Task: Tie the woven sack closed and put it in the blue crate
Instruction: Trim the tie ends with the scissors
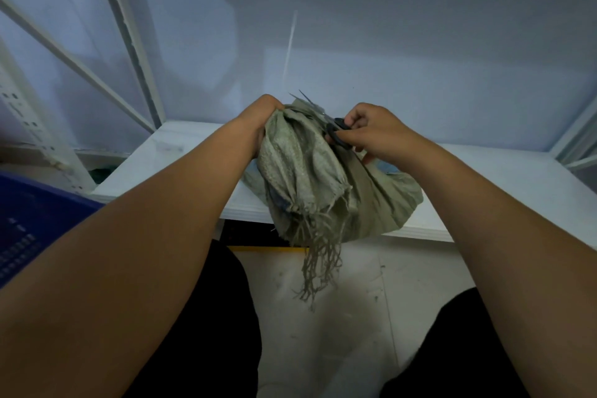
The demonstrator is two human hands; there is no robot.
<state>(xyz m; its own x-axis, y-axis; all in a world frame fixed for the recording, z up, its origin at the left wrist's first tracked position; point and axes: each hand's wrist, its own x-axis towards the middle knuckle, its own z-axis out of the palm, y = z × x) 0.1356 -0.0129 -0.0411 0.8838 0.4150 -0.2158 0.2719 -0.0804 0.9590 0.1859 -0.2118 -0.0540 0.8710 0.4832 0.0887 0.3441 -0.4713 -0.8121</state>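
A grey-green woven sack [310, 171] lies on the front edge of a white shelf [504, 184], its frayed threads hanging down over the edge. My left hand [258, 119] grips the bunched neck of the sack at its far left. My right hand [371, 132] holds black-handled scissors [336, 132] with open blades pointing up and left over the sack's neck. A thin white strip [289, 48] rises above the sack; its lower end is hidden behind the sack. The blue crate [29, 220] sits at the lower left, partly behind my left arm.
White metal rack posts and diagonal braces [129, 39] stand at the left, and another post [575, 136] at the right. A pale wall backs the shelf. Below the shelf lies a scuffed light floor [355, 294] between my dark-trousered legs.
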